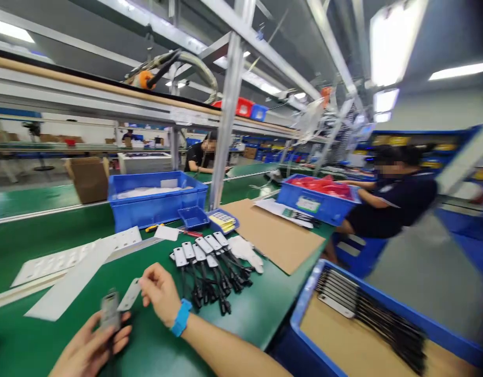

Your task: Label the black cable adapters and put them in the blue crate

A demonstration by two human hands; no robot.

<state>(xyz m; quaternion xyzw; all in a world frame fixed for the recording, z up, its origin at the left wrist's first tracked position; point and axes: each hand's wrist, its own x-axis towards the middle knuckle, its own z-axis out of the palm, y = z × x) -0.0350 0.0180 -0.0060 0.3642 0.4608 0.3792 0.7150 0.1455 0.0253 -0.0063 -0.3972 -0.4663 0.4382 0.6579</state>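
Observation:
My left hand [92, 345] sits low at the bottom edge, fingers wrapped round a small grey adapter block [110, 310] held upright. My right hand [160, 290], with a blue wristband [181, 317], pinches a thin grey label strip [130, 294] just right of the block. Beyond the right hand, a row of several black cable adapters with grey ends [204, 262] lies on the green bench [37, 241]. A white glove [247, 251] rests beside that row.
White label sheets [72, 262] lie to the left. Blue bins stand behind [155, 201] and at the lower right [382, 319], the latter holding more cables. A cardboard sheet [272, 233] lies to the right. A metal post [225, 120] rises mid-bench. Seated workers are across the bench and at the right.

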